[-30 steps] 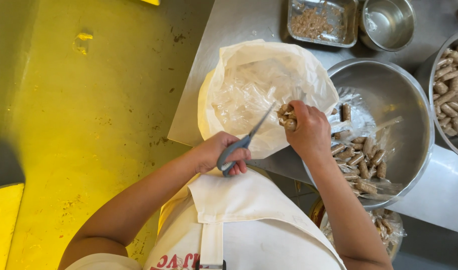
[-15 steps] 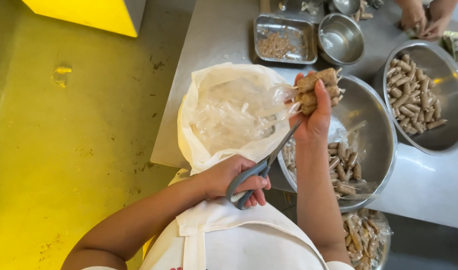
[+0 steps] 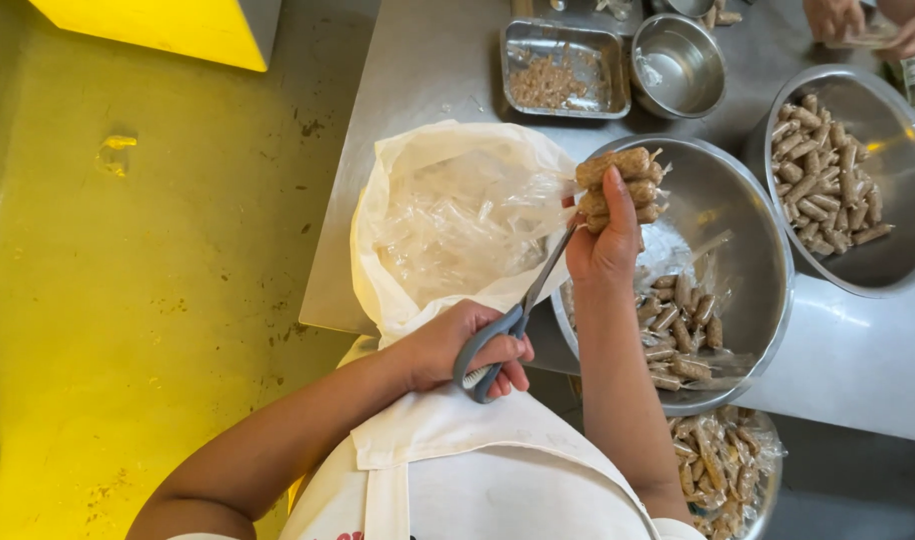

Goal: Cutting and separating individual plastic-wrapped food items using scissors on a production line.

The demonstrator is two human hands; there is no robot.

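Up over the big bowl (image 3: 758, 250), sausage pack (image 3: 620, 186) lies roughly crosswise, right hand (image 3: 606, 250) clamped around it. Left hand (image 3: 458, 345) grips scissors (image 3: 513, 320), blades angled up-right toward pack, beside the bag (image 3: 458, 215).

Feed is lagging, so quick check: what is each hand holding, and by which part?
Left hand holds grey-handled metal scissors by the handle loops. Right hand grips a bundle of brown wrapped sausage-like rolls around its lower end.
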